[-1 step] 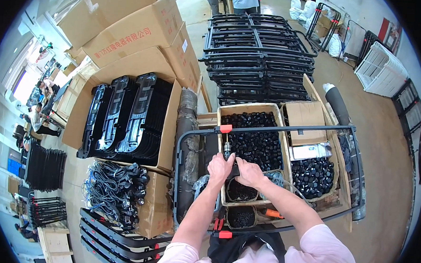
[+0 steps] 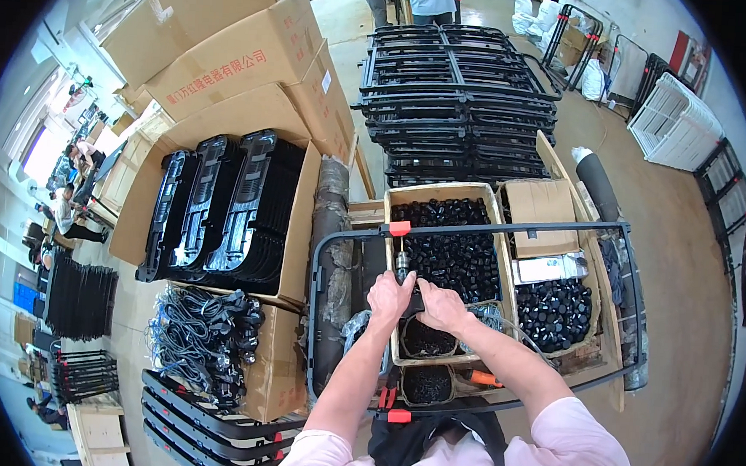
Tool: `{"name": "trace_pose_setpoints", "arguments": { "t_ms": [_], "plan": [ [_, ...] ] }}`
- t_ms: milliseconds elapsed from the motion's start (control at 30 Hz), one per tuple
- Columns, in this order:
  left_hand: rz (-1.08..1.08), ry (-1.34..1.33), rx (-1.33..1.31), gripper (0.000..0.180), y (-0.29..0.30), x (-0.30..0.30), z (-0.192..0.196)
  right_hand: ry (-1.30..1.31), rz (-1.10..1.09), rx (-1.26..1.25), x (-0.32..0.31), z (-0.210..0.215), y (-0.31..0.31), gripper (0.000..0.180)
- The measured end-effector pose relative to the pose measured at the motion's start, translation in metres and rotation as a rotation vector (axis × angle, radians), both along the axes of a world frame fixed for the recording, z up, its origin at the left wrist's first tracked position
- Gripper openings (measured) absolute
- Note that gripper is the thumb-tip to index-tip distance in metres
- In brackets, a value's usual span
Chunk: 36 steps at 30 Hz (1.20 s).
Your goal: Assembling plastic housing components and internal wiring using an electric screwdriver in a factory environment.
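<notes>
Both my hands grip a power drill (image 2: 403, 261), whose metal chuck points away from me. My left hand (image 2: 389, 296) is wrapped round its left side. My right hand (image 2: 442, 307) closes on it from the right, covering most of the body. Just ahead of the chuck, the thin bit reaches a red clip (image 2: 399, 228) on the far bar of a black tubular frame (image 2: 517, 229). This rounded frame lies across the bins in front of me. Another red clip (image 2: 399, 416) sits on its near bar, close to my body.
Under the frame, a wooden-edged bin holds small black plastic parts (image 2: 448, 245); black round caps (image 2: 553, 314) fill another at right. Small screws (image 2: 427, 385) lie nearer me. Cartons with black panels (image 2: 244, 201) and bundled cables (image 2: 203, 334) stand left. Stacked black frames (image 2: 460, 102) rise beyond.
</notes>
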<state>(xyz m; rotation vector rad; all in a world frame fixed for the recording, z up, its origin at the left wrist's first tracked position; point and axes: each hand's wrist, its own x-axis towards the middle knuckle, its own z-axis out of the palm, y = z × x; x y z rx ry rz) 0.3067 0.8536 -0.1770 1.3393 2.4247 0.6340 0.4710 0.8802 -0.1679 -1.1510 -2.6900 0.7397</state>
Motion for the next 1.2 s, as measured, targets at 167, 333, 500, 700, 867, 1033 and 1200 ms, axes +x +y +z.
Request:
{"name": "trace_pose_setpoints", "arguments": {
  "t_ms": [167, 333, 500, 700, 867, 1033, 1200],
  "plan": [
    [-0.008, -0.018, -0.028, 0.063, 0.007, -0.003, -0.001, 0.035, -0.024, -0.060, -0.003, -0.004, 0.001, 0.071],
    [-0.004, -0.034, -0.069, 0.065, 0.014, -0.006, 0.001, 0.068, -0.034, -0.051, -0.003, -0.005, 0.004, 0.073],
    [0.002, -0.042, -0.087, 0.064, 0.020, -0.003, 0.004, 0.103, -0.039, -0.041, 0.000, -0.011, 0.010, 0.081],
    [0.008, -0.041, -0.099, 0.064, 0.024, -0.007, 0.003, 0.103, -0.043, -0.072, -0.004, -0.010, 0.015, 0.089],
    [0.008, -0.057, -0.099, 0.064, 0.032, -0.004, 0.004, 0.124, -0.055, -0.061, -0.001, -0.013, 0.021, 0.090],
    [0.020, -0.064, -0.080, 0.065, 0.034, -0.009, 0.003, 0.076, -0.026, -0.055, -0.007, -0.005, 0.024, 0.081],
    [0.016, -0.088, -0.094, 0.066, 0.033, -0.006, 0.003, 0.094, -0.013, 0.014, -0.008, -0.005, 0.013, 0.069]
  ]
}}
